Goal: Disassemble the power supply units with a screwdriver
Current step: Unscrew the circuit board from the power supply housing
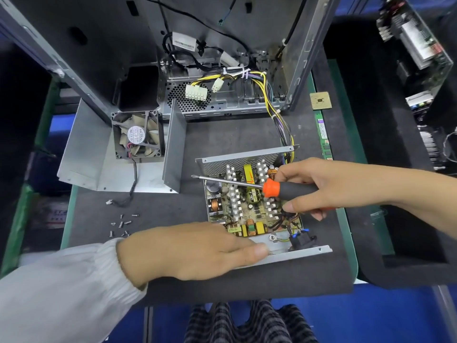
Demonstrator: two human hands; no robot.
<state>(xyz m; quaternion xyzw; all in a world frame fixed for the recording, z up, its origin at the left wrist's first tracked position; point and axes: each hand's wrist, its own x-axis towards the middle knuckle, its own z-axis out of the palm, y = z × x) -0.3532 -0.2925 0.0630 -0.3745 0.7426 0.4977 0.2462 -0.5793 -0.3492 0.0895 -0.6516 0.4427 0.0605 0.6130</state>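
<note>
An opened power supply unit lies in front of me on the dark mat; its metal shell (249, 159) is bare and its circuit board (249, 206) carries heat sinks, coils and capacitors. My right hand (319, 186) grips the black-and-orange handle of a screwdriver (272, 188), whose shaft lies level above the board with the tip pointing left. My left hand (193, 248) rests on the near wall of the shell, fingers stretched along the rim. The removed cover (89, 149) lies to the left with a fan (138, 134) in it. Several loose screws (122, 225) lie on the mat.
An open computer case (222, 58) stands at the back, and a bundle of yellow and black wires (282, 125) runs from it to the unit. A CPU chip (320, 100) and a green memory stick (322, 134) lie at the mat's right edge. More electronics sit at the far right.
</note>
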